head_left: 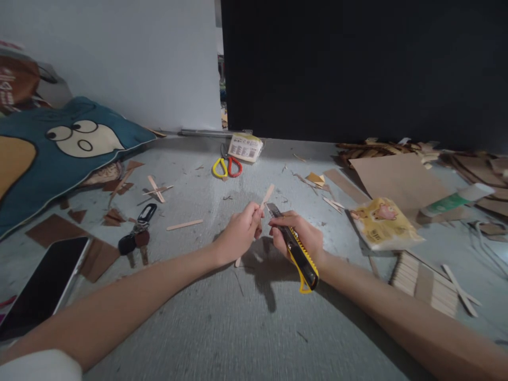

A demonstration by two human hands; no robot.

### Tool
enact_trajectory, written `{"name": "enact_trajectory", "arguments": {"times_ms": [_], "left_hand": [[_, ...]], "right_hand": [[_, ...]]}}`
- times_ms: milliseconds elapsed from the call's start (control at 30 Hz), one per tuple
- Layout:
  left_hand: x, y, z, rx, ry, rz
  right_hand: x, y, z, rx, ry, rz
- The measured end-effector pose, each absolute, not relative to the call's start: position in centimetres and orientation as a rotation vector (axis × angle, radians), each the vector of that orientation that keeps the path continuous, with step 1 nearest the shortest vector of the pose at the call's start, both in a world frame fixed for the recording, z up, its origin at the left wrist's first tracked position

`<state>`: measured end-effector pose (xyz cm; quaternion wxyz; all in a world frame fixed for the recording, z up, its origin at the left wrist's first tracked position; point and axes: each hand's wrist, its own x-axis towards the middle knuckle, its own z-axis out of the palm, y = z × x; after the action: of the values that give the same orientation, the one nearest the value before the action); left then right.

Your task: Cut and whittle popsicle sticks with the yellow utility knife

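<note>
A: Reading from the left, what appears first?

B: One teal fabric cushion (85, 142) bearing a printed cartoon face with two round eyes. Below it: one black-screened phone (43, 283), beside several scraps of brown cardboard (99, 259), and one key bunch (142, 238) on a black clip, showing two heads, one black, one reddish-brown.

A: And the loose wood there?

B: Two crossed pale wooden pieces (156, 190), one flat and one thinner; nearer, one flat stick (184, 225) alone.

A: The centre?

B: One pair of scissors (227, 159), one handle yellow, one red, next to one white-and-yellow packet (245, 148) with a barcode; its print is too small to read. The left hand (242, 227) pinches one pale flat wooden strip (268, 194), slanting above the grey table (190, 328). The right hand (304, 231) grips one black-and-yellow utility knife (301, 257), blade close to the strip; contact cannot be told.

A: The right?

B: One yellow packet (383, 222) with a cartoon figure, lettering illegible; one white-capped, green-labelled tube (456, 201); one banded bundle of pale sticks (424, 283), too tightly packed to count; beside it, two loose crossed sticks (460, 290).
</note>
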<state>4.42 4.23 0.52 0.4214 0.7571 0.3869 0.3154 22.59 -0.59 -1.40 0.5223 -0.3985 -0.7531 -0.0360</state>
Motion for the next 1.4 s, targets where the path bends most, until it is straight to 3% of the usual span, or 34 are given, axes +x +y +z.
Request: {"name": "enact_trajectory", "arguments": {"times_ms": [1000,1400], "left_hand": [[4.3,4.4,0.0,2.022,1.009,0.725],[4.5,4.3,0.1,2.017,0.991,0.744]], "right_hand": [[22.2,-0.5,-0.5,-0.979,-1.835,-0.013],[21.8,-1.0,0.7,-1.016,-1.811,0.156]]}}
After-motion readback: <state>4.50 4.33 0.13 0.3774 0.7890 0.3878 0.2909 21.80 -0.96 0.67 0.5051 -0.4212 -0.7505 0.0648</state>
